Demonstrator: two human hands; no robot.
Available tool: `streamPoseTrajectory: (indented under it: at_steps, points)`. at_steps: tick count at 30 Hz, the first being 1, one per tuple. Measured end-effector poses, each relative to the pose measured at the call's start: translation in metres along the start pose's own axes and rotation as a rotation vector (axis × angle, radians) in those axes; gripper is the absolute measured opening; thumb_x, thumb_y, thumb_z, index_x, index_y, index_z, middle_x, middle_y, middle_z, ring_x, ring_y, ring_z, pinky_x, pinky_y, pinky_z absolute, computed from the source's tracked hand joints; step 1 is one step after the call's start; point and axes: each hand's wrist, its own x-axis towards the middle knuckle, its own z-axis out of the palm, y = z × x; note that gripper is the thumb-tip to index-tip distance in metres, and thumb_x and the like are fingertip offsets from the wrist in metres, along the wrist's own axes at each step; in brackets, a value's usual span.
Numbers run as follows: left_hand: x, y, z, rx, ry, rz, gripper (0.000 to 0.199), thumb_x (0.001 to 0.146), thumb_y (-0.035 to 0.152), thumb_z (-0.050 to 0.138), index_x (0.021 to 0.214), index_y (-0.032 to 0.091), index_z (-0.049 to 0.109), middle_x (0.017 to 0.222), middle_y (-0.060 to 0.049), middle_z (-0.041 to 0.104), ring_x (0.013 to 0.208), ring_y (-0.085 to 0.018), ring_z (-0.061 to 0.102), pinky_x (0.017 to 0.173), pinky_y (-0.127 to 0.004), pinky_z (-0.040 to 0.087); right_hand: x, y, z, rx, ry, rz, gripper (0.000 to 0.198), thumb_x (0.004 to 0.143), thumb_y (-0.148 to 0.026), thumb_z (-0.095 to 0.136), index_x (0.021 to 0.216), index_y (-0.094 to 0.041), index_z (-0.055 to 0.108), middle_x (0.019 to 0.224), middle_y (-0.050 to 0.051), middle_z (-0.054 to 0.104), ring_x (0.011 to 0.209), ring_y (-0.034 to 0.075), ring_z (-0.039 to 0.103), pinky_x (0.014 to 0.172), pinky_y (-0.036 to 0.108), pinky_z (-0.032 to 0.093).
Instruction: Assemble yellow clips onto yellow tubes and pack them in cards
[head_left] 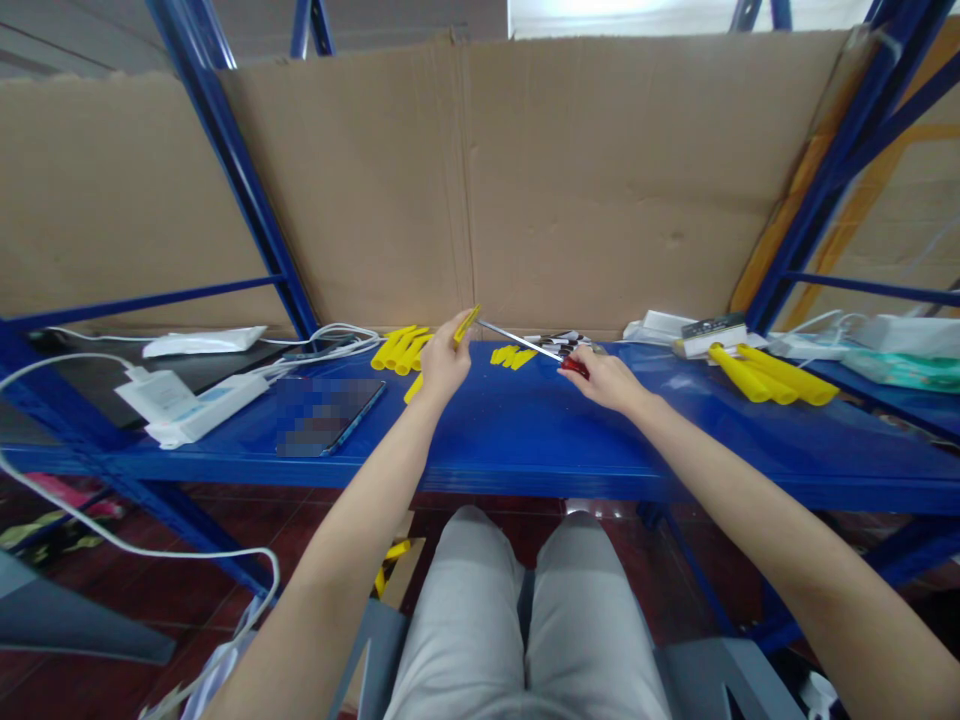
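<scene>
Grip L: L hand (448, 352) pinched narrow on a slim yellow pc (466, 323), held tilted w/ its end poking up past the fingers.
Grip R: R hand (606, 380) closed round a red-handled tool (575, 368); metal shaft points across to L hand, tip right by the yellow pc. Can't tell from my end if they touch.
Yellow bit (413, 388): just below L hand; same pc or a separate one, I can't tell.
Short yellow pcs (512, 356): on the blue shelf (517, 430), between both hands; prob already dealt w/, my guess only.
L-side yellow tubes (401, 350): bunched just L of L hand, tool not on them; done or waiting, unclear to me.
R-side yellow tubes (772, 378): grouped well R of R hand, nothing touching them; I'd guess they're left to do.
Open box (409, 578): under the shelf, below L hand, some yellow in it; can't count.
Progress: I'd say mid-work on one pc, that one not finished yet; total done vs left, can't tell.
</scene>
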Motion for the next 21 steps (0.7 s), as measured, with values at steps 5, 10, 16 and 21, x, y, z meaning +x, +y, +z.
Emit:
streamPoseTrajectory:
  at_steps: [5, 10, 16, 21]
  points:
    - [-0.0002, -0.0008, 0.0008, 0.004, 0.004, 0.009, 0.033, 0.092, 0.027, 0.051, 0.122, 0.020, 0.061, 0.124, -0.010, 0.066, 0.120, -0.022, 0.059, 0.106, -0.039, 0.043, -0.0003, -0.0009, 0.0005, -0.026, -0.008, 0.009, 0.031, 0.094, -0.042, 0.043, 0.108, -0.018, 0.056, 0.094, 0.012, 0.072, 0.082, 0.027, 0.067, 0.063, 0.030, 0.042]
    - [-0.0003, 0.0013, 0.0007, 0.000, -0.018, -0.003, 0.036, 0.093, 0.030, 0.049, 0.125, 0.019, 0.059, 0.127, -0.012, 0.064, 0.122, -0.025, 0.057, 0.108, -0.043, 0.040, 0.0006, -0.0042, -0.0023, -0.031, -0.056, 0.037, 0.033, 0.096, -0.041, 0.038, 0.108, -0.018, 0.058, 0.097, 0.014, 0.072, 0.085, 0.027, 0.068, 0.064, 0.031, 0.043]
    - [-0.0007, 0.0054, -0.0002, 0.052, -0.009, -0.014, 0.035, 0.090, 0.025, 0.051, 0.123, 0.020, 0.062, 0.122, -0.010, 0.067, 0.118, -0.024, 0.060, 0.105, -0.040, 0.045, 0.0005, -0.0023, -0.0042, 0.061, -0.018, 0.019, 0.029, 0.093, -0.041, 0.044, 0.101, -0.018, 0.059, 0.091, 0.012, 0.071, 0.081, 0.025, 0.067, 0.066, 0.030, 0.044]
    - [-0.0014, 0.0066, -0.0007, 0.057, -0.010, -0.003, 0.036, 0.090, 0.024, 0.050, 0.124, 0.022, 0.061, 0.122, -0.008, 0.067, 0.117, -0.024, 0.061, 0.104, -0.039, 0.046, 0.0002, 0.0020, -0.0010, 0.070, 0.034, 0.001, 0.021, 0.090, -0.035, 0.049, 0.100, -0.019, 0.057, 0.084, 0.009, 0.071, 0.073, 0.023, 0.066, 0.061, 0.028, 0.042]
